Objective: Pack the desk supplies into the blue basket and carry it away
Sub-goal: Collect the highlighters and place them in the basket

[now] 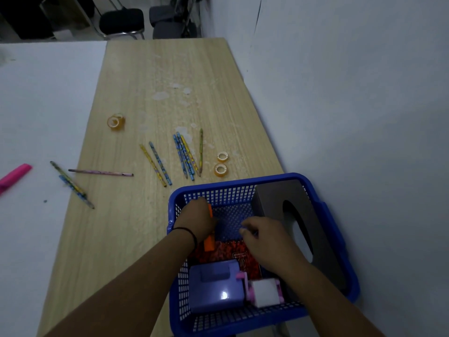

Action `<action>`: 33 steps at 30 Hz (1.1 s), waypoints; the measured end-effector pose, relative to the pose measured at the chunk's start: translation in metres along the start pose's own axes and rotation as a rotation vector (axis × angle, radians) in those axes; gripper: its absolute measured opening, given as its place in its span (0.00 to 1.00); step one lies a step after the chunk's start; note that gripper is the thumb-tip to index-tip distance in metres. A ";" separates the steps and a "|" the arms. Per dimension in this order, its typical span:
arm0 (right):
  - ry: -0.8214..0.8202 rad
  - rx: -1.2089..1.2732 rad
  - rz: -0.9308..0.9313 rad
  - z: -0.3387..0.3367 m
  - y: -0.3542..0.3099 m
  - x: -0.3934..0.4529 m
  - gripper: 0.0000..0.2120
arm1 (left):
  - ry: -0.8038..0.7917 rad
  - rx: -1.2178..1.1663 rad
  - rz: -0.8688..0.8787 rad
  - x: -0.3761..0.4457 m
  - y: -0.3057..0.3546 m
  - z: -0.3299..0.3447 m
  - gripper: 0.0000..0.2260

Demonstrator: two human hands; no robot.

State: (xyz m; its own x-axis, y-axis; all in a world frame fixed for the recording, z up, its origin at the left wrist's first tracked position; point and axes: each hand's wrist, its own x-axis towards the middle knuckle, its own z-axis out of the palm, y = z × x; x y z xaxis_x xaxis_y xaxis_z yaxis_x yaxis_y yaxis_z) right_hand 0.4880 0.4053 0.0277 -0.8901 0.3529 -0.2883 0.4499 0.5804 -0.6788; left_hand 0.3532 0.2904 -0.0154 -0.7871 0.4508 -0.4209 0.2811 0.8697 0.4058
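The blue basket (243, 184) stands at the wooden desk's near right corner. Inside it lie a grey tissue box (274, 195), a red notebook (228, 250), a purple box (211, 285) and a pink-and-white roller (264, 291). My left hand (196, 216) is inside the basket, closed on an orange highlighter (209, 243). My right hand (264, 237) is also inside, over the notebook, fingers curled on something small and bluish that I cannot make out. Several pencils (185, 155) and small tape rolls (221, 162) lie on the desk beyond the basket.
A bigger tape roll (116, 122) sits further left on the wooden desk (136, 93). More pencils (73, 184) and a pink highlighter (14, 176) lie towards the white table (43, 98) at left. A white wall runs along the right. Chairs (121, 20) stand beyond the desk.
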 end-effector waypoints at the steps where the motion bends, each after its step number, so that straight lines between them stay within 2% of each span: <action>1: -0.001 0.003 0.002 0.000 0.000 0.000 0.14 | -0.002 0.005 -0.010 0.000 0.000 0.000 0.13; 8: 0.003 -0.002 0.004 -0.001 0.001 -0.001 0.11 | 0.010 0.156 -0.001 0.000 -0.002 0.003 0.07; 19: -0.003 -0.017 -0.009 -0.001 0.001 -0.002 0.10 | 0.048 0.503 0.074 -0.004 0.000 0.000 0.10; 26: -0.002 -0.027 -0.009 -0.003 0.000 -0.003 0.10 | 0.040 0.505 0.058 -0.006 0.003 -0.002 0.10; 33: -0.005 -0.023 0.000 -0.003 -0.003 -0.004 0.11 | -0.019 0.365 0.032 -0.004 0.001 -0.006 0.09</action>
State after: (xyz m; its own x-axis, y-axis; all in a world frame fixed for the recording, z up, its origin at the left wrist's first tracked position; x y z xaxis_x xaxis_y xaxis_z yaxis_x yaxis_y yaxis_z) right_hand 0.4903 0.4050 0.0329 -0.8906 0.3492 -0.2913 0.4511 0.5969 -0.6635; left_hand 0.3535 0.2884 -0.0088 -0.7654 0.4797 -0.4291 0.4857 0.8679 0.1040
